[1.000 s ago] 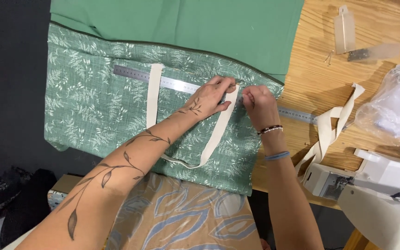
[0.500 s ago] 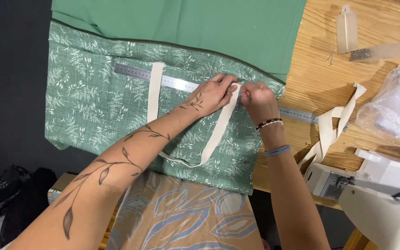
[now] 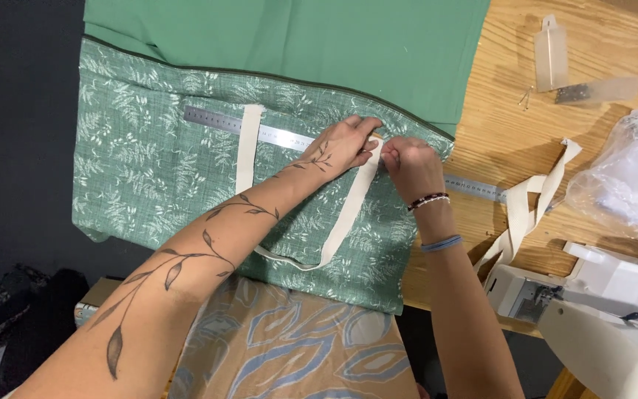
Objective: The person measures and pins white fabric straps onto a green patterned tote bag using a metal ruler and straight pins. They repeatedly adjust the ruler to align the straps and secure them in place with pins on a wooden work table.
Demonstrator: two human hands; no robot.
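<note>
— What have your fingers got?

— My left hand (image 3: 345, 144) presses flat on the cream webbing handle (image 3: 348, 210); my right hand (image 3: 410, 166) pinches that strap's end.

— Where's the strap?

— On the leaf-print green bag panel (image 3: 149, 177), crossing the steel ruler (image 3: 282, 136). The sewing machine (image 3: 599, 318) sits right of the panel.

The setting was a sewing workshop. A white sewing machine (image 3: 607, 310) stood at 4 o'clock on the wooden worktable (image 3: 503, 133). A long steel ruler (image 3: 275, 135) lay across green leaf-printed fabric (image 3: 149, 177), with cream webbing strips (image 3: 529, 203) at 3 o'clock.
</note>
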